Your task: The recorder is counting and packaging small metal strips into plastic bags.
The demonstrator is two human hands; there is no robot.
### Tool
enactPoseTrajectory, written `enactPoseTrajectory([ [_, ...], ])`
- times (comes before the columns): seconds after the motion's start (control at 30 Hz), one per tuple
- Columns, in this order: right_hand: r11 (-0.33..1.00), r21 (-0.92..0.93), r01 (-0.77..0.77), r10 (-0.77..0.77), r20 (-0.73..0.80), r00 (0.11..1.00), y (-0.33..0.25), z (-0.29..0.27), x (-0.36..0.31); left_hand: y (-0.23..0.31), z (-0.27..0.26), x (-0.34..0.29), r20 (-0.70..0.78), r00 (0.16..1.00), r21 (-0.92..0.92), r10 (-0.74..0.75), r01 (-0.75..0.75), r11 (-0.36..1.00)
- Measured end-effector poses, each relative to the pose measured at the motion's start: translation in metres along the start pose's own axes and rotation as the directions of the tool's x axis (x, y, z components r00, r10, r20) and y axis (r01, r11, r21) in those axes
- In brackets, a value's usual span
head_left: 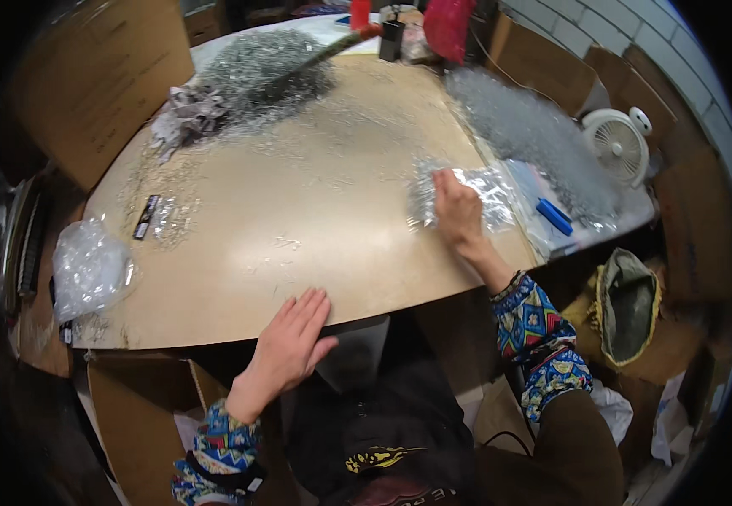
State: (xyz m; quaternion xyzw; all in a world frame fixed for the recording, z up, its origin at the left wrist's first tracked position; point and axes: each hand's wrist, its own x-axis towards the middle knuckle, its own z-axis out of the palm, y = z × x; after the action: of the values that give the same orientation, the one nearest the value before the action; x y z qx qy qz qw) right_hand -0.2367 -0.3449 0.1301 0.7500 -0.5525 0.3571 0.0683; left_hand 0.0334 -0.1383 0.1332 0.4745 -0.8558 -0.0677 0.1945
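My left hand (288,341) lies with straight fingers on the near edge of the wooden tabletop (332,270), holding nothing. My right hand (457,207) is closed, its fingers curled down at the left side of a shiny clear plastic bag (488,196). Whatever those fingers pinch is hidden. Beside them lies a small heap of thin shiny pieces (422,202). A few loose thin pieces (285,243) are scattered on the board between my hands.
A big heap of thin shiny pieces (277,63) lies at the back left, by a crumpled grey cloth (185,118). To the right are a large clear bag (535,126), a blue tool (554,217) and a white fan (617,148). An open cardboard box (142,405) stands below left.
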Motion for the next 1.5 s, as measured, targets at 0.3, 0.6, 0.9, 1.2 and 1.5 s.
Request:
enactPoseTrajectory([
  [0.3,0.96,-0.18,0.213,-0.23,-0.082,0.97,0.057,-0.018,0.015,-0.091,-0.028,-0.026,-0.469,0.767,-0.162,-0.438,0.412,0.896],
  [0.6,0.902,0.25,0.351,-0.379,0.073,0.923,-0.05,-0.004,-0.031,-0.177,-0.066,-0.123,-0.387,0.548,0.213,-0.741,0.835,0.507],
  [0.9,0.515,0.6,0.613,-0.792,0.059,0.607,-0.176,0.001,-0.091,-0.062,-0.039,-0.082,-0.249,0.908,-0.131,-0.337,0.313,0.941],
  [1.2,0.417,0.81,0.413,-0.771,0.076,0.632,-0.214,0.028,-0.087,-0.048,-0.038,-0.07,-0.084,0.782,-0.635,-0.618,0.436,0.638],
  [1.5,-0.063,0.34,-0.938,-0.416,0.846,0.334,-0.183,-0.03,-0.107,-0.004,-0.022,-0.042,0.114,0.599,-0.976,-0.793,0.215,0.022],
])
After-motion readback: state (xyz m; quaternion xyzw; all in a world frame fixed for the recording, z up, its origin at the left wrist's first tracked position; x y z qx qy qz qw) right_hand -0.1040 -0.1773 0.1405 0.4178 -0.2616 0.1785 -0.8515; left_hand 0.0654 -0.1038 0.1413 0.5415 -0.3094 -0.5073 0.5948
